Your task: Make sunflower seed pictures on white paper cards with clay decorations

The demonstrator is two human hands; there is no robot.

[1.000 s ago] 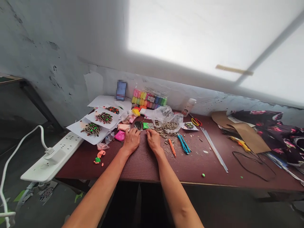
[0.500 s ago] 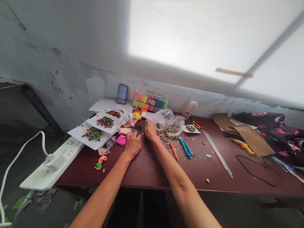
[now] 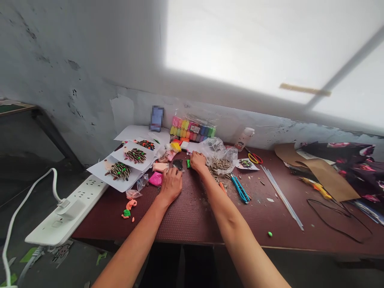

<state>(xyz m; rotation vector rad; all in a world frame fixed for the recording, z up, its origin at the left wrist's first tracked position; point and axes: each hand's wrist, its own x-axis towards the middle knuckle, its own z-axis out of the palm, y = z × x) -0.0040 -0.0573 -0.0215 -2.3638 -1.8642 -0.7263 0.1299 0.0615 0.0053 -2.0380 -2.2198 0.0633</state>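
Note:
My left hand [image 3: 172,185] rests palm down on the table, fingers slightly bent and a little apart, holding nothing I can see. Just beyond its fingertips lies a small black packet [image 3: 178,164]; a bright pink lump of clay [image 3: 155,179] and a pale peach block [image 3: 159,167] are on its left. Curled fingers on my right hand [image 3: 198,161] point down beside a small green piece [image 3: 188,163]; what they pinch, if anything, is hidden. Striped sunflower seeds [image 3: 221,164] lie right of this hand, partly in a clear plastic bag [image 3: 229,154].
Paper sheets with seed-covered hedgehog shapes [image 3: 120,171] lie left, above a white power strip [image 3: 69,212]. Multicoloured clay packs [image 3: 193,130] stand by the wall. To the right are a blue cutter [image 3: 240,189], scissors [image 3: 255,158], glue sticks [image 3: 282,196] and a yellow glue gun [image 3: 319,189].
My right hand has shifted slightly right, uncovering more of the green piece and covering part of the orange tool. My left hand stays in nearly the same place. The view has turned slightly.

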